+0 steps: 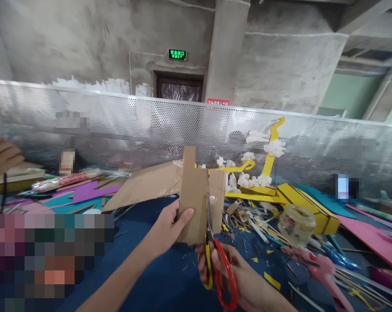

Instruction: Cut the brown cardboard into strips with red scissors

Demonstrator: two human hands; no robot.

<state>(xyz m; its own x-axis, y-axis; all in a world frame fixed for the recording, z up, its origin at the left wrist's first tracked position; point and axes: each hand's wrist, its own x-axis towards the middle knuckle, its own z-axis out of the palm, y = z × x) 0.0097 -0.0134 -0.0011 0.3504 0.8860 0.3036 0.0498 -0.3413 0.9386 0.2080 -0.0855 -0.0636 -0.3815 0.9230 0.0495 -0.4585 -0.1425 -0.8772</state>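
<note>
The left hand (170, 225) grips the card (193, 203) at its lower left edge, thumb flat on the near face and the other fingers mostly hidden behind it. The card stands upright over the middle of the counter (140, 268), with a narrow tab rising from its top left corner.

The right hand (243, 271) is closed around the scissors (210, 237), its fingers in the red and yellow handles, which stand apart. The blades point up and away, along the card's right edge; how wide they are open cannot be told. Just right of the blades is a paler strip (217, 201) of cardboard; whether it is joined to the card is unclear. Behind the card, to the left, slants a larger sheet (147, 186) of cardboard.

On the right lie a yellow box (308, 210), white tufts (247, 180) and a glass jar (296, 221); nearer is a pink glue gun (322, 271), with a pink sheet (374, 236) farther right. Sticks and yellow scraps litter the counter between. On the left are purple foam (92, 193) and a wrapped roll (64, 182). Another person's hand (2, 158) shows at the far left edge. A perforated metal screen (118, 125) runs along the far side.
</note>
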